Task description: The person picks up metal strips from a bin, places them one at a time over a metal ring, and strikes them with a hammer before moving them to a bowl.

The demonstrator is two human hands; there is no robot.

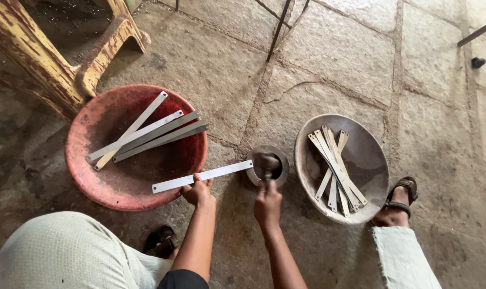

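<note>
nearest the camera is a knee in pale cloth [55, 251], with a dark sandal [160, 238] just beside it on the stone floor [328, 48]. above it the left hand [198, 191] pinches a long flat metal strip [203, 176] near its middle, fingers curled over the edge; the strip lies level, its far end resting at the rim of a small round metal block [268, 166], its near end over the lip of the red basin [136, 147]. the right hand [268, 203] is closed around the handle of a hammer [268, 163], whose head sits on the block.

the red basin holds five or so long strips [146, 134], lying loose and crossed. to the right, a grey metal pan [342, 168] holds a bundle of similar, paler strips [336, 171], stacked roughly lengthwise. a sandalled foot [398, 206] rests touching the pan's edge. a worn yellow stool leg [101, 56] stands behind the basin.

judging by the two piles, the work seems partway along: one strip at the block, a handful in the basin, and rather more in the pan. which pile is finished i cannot tell.
</note>
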